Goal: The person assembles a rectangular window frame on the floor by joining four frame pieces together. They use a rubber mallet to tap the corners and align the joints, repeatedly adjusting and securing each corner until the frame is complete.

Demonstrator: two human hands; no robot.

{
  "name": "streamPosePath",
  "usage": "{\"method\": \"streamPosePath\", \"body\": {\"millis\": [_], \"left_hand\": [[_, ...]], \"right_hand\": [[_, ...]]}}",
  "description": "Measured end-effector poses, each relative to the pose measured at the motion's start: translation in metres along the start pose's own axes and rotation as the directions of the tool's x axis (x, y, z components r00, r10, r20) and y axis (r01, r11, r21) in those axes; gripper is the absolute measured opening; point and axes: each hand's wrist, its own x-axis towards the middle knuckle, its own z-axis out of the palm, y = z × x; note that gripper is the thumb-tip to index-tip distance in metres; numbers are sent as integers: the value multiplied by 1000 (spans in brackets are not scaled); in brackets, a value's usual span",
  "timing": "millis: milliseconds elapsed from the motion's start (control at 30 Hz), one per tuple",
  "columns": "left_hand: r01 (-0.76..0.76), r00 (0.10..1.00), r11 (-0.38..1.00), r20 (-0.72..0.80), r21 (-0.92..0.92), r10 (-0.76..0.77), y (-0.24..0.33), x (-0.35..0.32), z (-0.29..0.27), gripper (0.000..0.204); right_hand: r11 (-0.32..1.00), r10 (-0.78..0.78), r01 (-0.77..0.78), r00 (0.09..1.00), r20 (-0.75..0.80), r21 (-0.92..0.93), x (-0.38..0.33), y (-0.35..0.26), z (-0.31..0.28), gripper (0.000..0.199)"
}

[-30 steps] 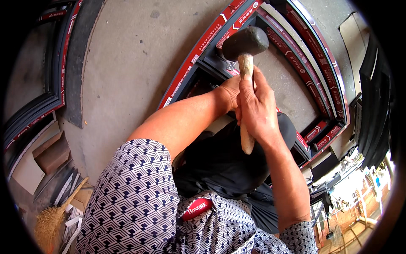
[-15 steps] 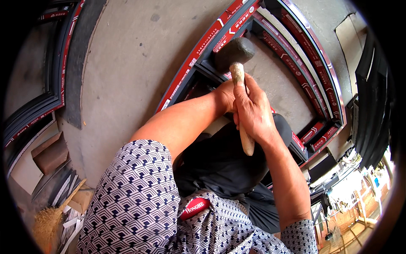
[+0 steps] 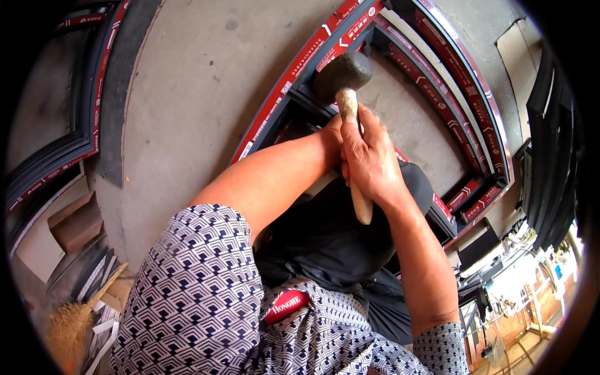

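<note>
My right hand (image 3: 373, 153) is wrapped around the wooden handle of a rubber mallet (image 3: 361, 203). The mallet's thick black head is above the hand, over a corner of a dark grey metal frame (image 3: 265, 115) covered with red printed film. The pale handle end juts out below the fist. My left hand (image 3: 333, 130) reaches in from the left, close against the right hand at the frame's near bar. Its fingers are hidden behind the right hand, so I cannot see what it holds or touches.
The frame lies on the concrete floor (image 3: 187, 81) around my knees. A similar frame (image 3: 103, 81) is at the far left, with a cardboard box (image 3: 76, 222) and a straw broom (image 3: 70, 325) below it. Long black profiles (image 3: 550, 150) are stacked at the right.
The mallet and my right hand have shifted slightly up and to the left. My left hand stays close to the frame, and the view has tilted a little.
</note>
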Motion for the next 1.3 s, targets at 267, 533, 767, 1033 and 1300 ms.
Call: {"method": "streamPosePath", "body": {"millis": [267,533,767,1033,1300], "left_hand": [[-4,1000,1000,-28,-2,4,0,-8,5,41],[-29,993,998,-112,59,36,18,-20,29,36],[-101,809,-736,486,669,330,17,-13,26,54],[-85,869,-776,427,625,249,22,-18,35,52],[-118,886,-778,419,617,198,27,-15,32,33]], "right_hand": [[997,83,-83,994,68,-5,4,-11,-10,49],[976,133,-136,991,33,168,1,-11,-21,41],[959,135,-116,989,-58,260,-21,-12,-54,50],[963,132,-39,933,-335,268,-82,13,-116,51],[971,179,-50,803,-569,236,-137,124,-139,27]]}}
